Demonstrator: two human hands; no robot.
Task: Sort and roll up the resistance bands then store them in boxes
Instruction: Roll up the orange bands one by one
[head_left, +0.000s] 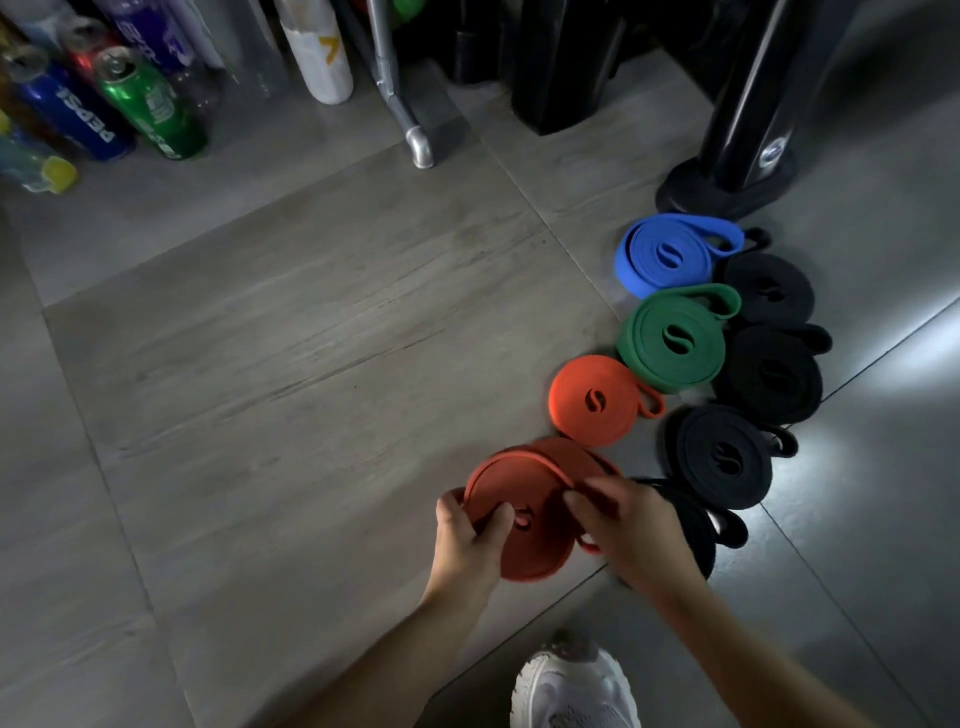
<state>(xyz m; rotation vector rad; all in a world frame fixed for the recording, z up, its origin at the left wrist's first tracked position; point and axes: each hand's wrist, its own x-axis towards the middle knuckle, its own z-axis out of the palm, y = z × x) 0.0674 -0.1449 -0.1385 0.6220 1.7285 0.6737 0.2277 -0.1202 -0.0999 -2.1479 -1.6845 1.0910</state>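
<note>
left hand (470, 540): fingers curled round edge of flat-coiled red-orange rubber resistance band (543, 551) | right hand (631, 530): fingertips pinched on its loose outer strip | smaller orange rubber coil (592, 400): just beyond fingertips

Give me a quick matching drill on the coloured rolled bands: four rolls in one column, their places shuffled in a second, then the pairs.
Rolls
1. blue roll
2. green roll
3. smaller orange roll
4. larger orange roll

Places
a. gripped by the left hand and right hand
b. right next to the blue roll
c. farthest from the person
d. lying on the floor just beyond the hands

Pairs: 1-c, 2-b, 3-d, 4-a
</note>
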